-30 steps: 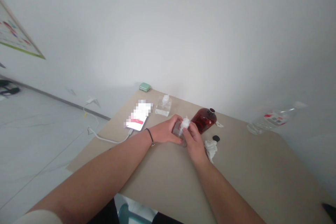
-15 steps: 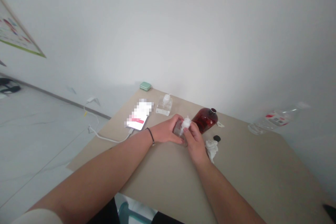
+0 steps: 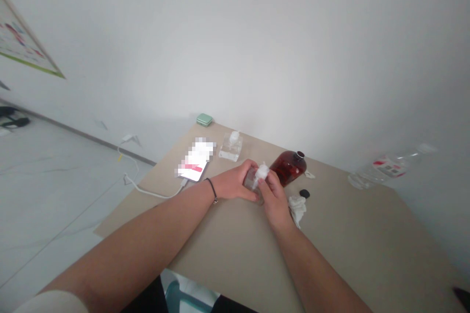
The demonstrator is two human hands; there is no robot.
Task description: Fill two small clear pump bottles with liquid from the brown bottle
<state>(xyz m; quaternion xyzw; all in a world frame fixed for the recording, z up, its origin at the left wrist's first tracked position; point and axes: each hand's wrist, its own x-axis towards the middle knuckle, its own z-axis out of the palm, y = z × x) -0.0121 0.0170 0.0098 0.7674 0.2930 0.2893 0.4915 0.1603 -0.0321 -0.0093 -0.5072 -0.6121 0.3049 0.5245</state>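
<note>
My left hand (image 3: 237,183) wraps around the body of a clear pump bottle (image 3: 251,179) at the middle of the table. The fingers of my right hand (image 3: 274,200) close on its white pump head (image 3: 262,172) from the right. Just behind my right hand stands a dark red-brown bottle (image 3: 288,168) with an uncapped neck. A second clear pump bottle (image 3: 230,149) with a white top stands farther back to the left. Beside my right wrist lie a crumpled white tissue (image 3: 296,208) and a small black cap (image 3: 304,193).
A lit phone (image 3: 196,160) with a white charging cable (image 3: 154,195) lies on the left of the table (image 3: 235,244). A small green case (image 3: 204,119) sits at the back corner. A clear water bottle (image 3: 389,166) stands at the right, near the wall.
The whole view has shifted very slightly. Both hands keep the same grip on the pump bottle, and nothing else has visibly moved.
</note>
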